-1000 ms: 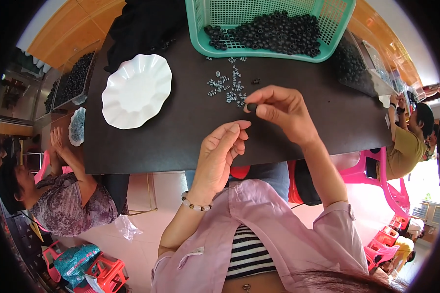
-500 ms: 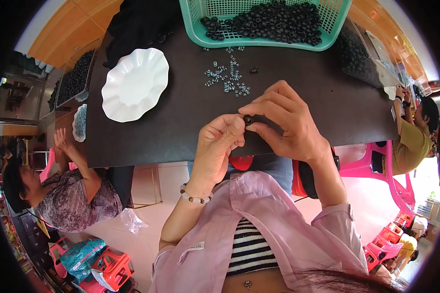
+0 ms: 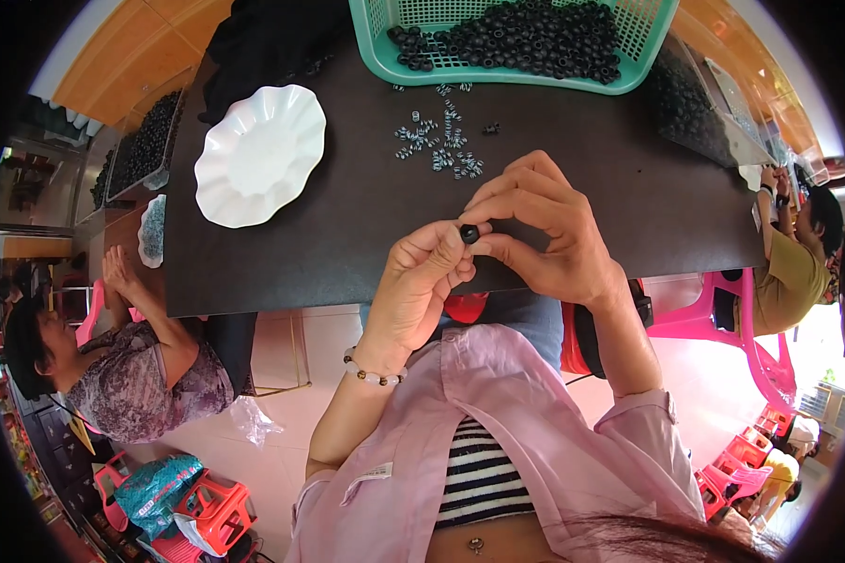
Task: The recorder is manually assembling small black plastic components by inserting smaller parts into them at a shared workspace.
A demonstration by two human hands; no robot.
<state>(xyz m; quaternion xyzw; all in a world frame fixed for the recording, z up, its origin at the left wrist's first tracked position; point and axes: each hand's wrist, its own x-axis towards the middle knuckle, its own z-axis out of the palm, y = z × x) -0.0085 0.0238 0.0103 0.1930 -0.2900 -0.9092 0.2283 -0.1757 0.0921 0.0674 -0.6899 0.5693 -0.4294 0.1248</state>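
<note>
Between the fingertips of both hands, just in front of the table's near edge, is a small round black plastic piece point(image 3: 469, 234). My left hand point(image 3: 413, 281) pinches it from the left, fingers curled. My right hand point(image 3: 563, 239) has thumb and forefinger closed at its right side, with the other fingers arched above. Beyond the hands, several small metal coil springs point(image 3: 451, 141) lie scattered on the dark table point(image 3: 366, 206). A little black part point(image 3: 490, 129) lies beside the springs. Many similar black pieces point(image 3: 535, 42) fill a green basket point(image 3: 526, 83) at the far side.
A white scalloped plate point(image 3: 261, 155) rests at the table's left, near black cloth point(image 3: 263, 47). Clear bins of black pieces stand at left point(image 3: 150, 141) and right point(image 3: 695, 108). One person point(image 3: 141, 375) sits at left, another point(image 3: 789, 272) at right by a pink chair point(image 3: 704, 314).
The black piece has turned between my fingertips: its hole faced up before, and a solid dark face shows now. My hands stay in nearly the same place.
</note>
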